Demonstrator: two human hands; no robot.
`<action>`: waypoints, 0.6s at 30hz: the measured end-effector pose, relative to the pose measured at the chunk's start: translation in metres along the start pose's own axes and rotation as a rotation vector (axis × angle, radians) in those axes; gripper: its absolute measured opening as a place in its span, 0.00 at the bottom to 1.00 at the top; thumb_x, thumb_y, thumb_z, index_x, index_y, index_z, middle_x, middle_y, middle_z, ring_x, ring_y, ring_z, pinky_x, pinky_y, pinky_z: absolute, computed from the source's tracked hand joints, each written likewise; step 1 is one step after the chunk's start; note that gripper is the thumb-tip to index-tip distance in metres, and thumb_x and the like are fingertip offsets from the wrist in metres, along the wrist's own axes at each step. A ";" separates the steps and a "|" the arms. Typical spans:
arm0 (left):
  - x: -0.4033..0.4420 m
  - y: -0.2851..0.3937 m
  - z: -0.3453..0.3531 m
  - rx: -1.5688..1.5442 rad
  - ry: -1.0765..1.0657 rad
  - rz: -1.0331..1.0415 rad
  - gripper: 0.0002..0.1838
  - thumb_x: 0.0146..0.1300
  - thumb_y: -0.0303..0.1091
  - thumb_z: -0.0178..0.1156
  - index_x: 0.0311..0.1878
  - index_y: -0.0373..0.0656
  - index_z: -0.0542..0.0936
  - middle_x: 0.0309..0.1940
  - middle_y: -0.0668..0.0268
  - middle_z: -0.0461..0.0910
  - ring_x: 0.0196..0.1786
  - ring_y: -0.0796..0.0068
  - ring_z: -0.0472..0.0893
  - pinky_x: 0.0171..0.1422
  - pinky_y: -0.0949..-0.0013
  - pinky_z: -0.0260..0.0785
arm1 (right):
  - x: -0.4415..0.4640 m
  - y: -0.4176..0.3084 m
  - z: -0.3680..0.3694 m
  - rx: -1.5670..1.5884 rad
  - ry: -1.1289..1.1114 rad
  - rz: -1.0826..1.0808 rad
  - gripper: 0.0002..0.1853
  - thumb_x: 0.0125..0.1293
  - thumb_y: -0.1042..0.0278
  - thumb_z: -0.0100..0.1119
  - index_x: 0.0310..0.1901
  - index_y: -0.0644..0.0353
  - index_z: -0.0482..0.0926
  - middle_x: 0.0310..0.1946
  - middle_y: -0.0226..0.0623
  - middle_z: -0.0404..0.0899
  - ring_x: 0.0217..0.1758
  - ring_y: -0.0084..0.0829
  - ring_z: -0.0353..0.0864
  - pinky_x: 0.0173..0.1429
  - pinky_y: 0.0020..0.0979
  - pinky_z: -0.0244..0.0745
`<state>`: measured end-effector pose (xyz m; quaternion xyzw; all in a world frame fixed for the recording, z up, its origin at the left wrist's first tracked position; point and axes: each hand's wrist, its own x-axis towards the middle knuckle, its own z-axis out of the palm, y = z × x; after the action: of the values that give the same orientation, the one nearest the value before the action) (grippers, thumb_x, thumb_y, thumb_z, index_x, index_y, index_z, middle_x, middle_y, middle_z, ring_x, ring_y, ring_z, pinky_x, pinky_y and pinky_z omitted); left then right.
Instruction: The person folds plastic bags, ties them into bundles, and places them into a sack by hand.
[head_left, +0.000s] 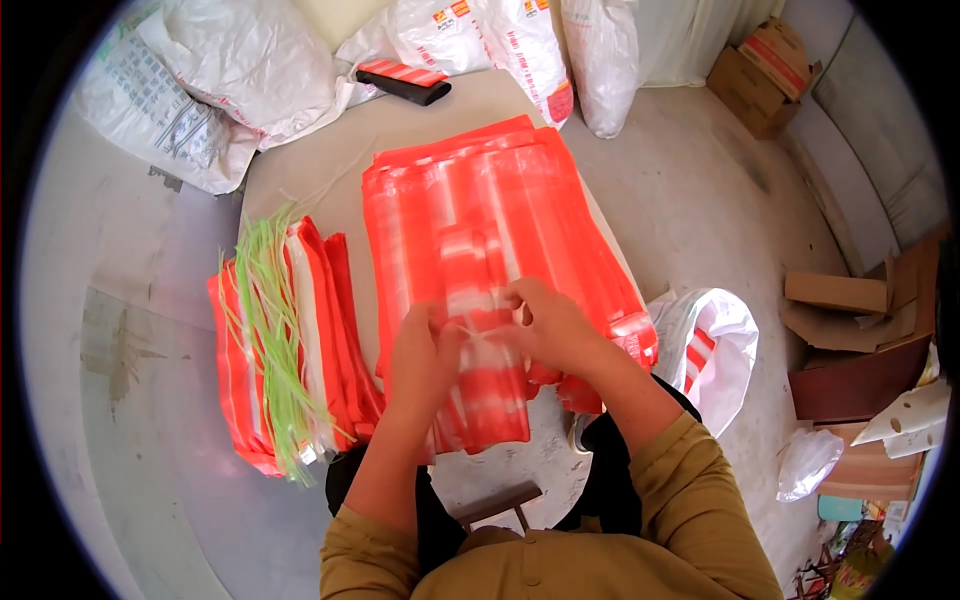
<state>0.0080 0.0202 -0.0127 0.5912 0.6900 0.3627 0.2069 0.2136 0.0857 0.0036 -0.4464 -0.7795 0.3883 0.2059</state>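
Between the left hand [418,350] and right hand [548,325], grips too blurred to judge, a red-striped bundle [488,405] runs lengthwise toward the person [540,565].

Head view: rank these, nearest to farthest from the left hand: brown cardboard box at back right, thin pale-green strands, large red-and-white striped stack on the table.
From the left hand:
1. Large red-and-white striped stack: directly beneath.
2. Thin pale-green strands: left side.
3. Brown cardboard box: back right.
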 end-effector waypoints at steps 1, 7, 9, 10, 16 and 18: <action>-0.003 0.001 -0.003 0.015 -0.033 -0.012 0.13 0.74 0.31 0.60 0.56 0.36 0.76 0.39 0.57 0.81 0.38 0.66 0.83 0.44 0.64 0.77 | 0.000 -0.003 -0.002 -0.008 0.017 0.131 0.21 0.69 0.60 0.66 0.59 0.60 0.76 0.50 0.42 0.82 0.47 0.37 0.84 0.51 0.36 0.79; -0.011 -0.002 -0.006 -0.460 -0.153 -0.275 0.21 0.77 0.40 0.57 0.65 0.37 0.74 0.48 0.60 0.84 0.46 0.62 0.84 0.50 0.56 0.76 | -0.006 -0.018 0.007 0.208 0.000 0.100 0.26 0.73 0.60 0.62 0.68 0.61 0.72 0.61 0.48 0.81 0.56 0.37 0.85 0.59 0.36 0.79; -0.012 -0.012 -0.012 -0.891 -0.166 -0.386 0.25 0.78 0.45 0.56 0.71 0.40 0.70 0.56 0.63 0.82 0.53 0.64 0.83 0.55 0.56 0.77 | -0.012 -0.019 0.012 0.704 -0.031 -0.088 0.27 0.75 0.61 0.61 0.71 0.60 0.70 0.63 0.46 0.80 0.61 0.37 0.82 0.63 0.37 0.77; -0.011 -0.013 -0.013 -1.175 -0.215 -0.358 0.29 0.79 0.48 0.56 0.74 0.41 0.67 0.61 0.63 0.80 0.60 0.63 0.81 0.61 0.55 0.76 | -0.014 -0.019 0.014 0.953 -0.049 -0.182 0.28 0.75 0.61 0.61 0.72 0.60 0.68 0.64 0.45 0.79 0.64 0.37 0.81 0.65 0.38 0.76; -0.014 -0.028 -0.015 -1.482 -0.268 -0.433 0.27 0.79 0.39 0.59 0.74 0.41 0.66 0.68 0.59 0.75 0.68 0.62 0.77 0.73 0.54 0.72 | 0.002 -0.005 0.042 0.624 0.069 0.071 0.39 0.75 0.57 0.65 0.80 0.59 0.57 0.70 0.46 0.73 0.66 0.38 0.77 0.66 0.39 0.76; -0.015 -0.023 -0.016 -1.483 -0.219 -0.499 0.24 0.79 0.35 0.58 0.73 0.40 0.68 0.67 0.58 0.76 0.67 0.64 0.78 0.72 0.55 0.73 | 0.000 -0.005 0.052 0.702 -0.039 0.132 0.40 0.75 0.58 0.65 0.81 0.60 0.56 0.65 0.45 0.76 0.63 0.34 0.78 0.63 0.36 0.76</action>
<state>-0.0158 0.0008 -0.0212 0.1592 0.3561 0.6108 0.6891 0.1759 0.0620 -0.0244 -0.3903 -0.5720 0.6531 0.3065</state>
